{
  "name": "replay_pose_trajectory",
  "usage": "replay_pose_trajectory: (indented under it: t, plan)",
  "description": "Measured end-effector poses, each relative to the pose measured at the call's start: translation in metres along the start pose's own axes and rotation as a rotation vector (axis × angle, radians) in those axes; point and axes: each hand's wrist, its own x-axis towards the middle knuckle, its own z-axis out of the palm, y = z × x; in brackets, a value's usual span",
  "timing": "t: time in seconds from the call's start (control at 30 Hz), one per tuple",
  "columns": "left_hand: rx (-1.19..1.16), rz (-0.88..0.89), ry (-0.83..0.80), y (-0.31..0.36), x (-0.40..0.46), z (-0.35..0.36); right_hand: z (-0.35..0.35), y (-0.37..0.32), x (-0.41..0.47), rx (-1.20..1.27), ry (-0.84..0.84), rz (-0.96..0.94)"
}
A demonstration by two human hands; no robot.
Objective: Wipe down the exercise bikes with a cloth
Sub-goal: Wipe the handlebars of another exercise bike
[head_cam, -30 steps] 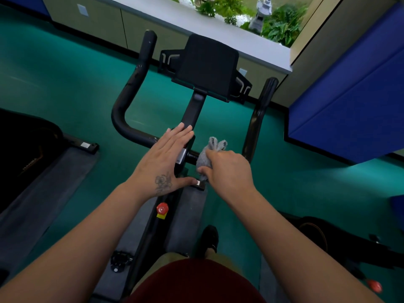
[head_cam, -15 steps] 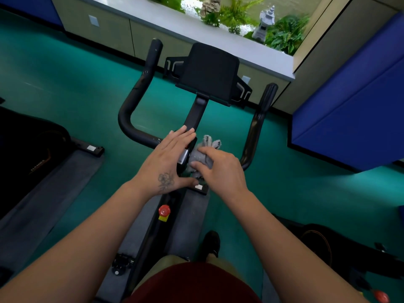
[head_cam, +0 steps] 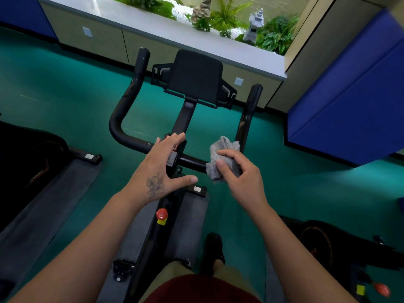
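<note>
The right hand (head_cam: pixel 242 173) has carried the grey cloth (head_cam: pixel 220 159) rightward along the handlebar (head_cam: pixel 192 160) (away from the stem), and the left hand (head_cam: pixel 162 167) has spread wider.

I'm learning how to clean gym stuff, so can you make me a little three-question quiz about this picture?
1. True or false: the right hand holds the grey cloth.
2. Which part does the cloth touch? A) the red knob B) the handlebar C) the black console
3. Fill in: the left hand, fingers straight, rests on the bike's centre ____.

Key:
1. True
2. B
3. stem
</note>
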Motion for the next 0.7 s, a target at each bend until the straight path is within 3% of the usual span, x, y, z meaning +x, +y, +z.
replay_pose_trajectory:
  t: [0.4,0.7]
  plan:
    - [0.024,0.078,0.022,0.082,-0.013,0.041,-0.054,0.045,-0.011,0.117,0.069,-0.052]
    - [-0.048,0.061,0.016,0.146,0.023,0.150,-0.147,0.102,-0.006,0.260,-0.043,-0.041]
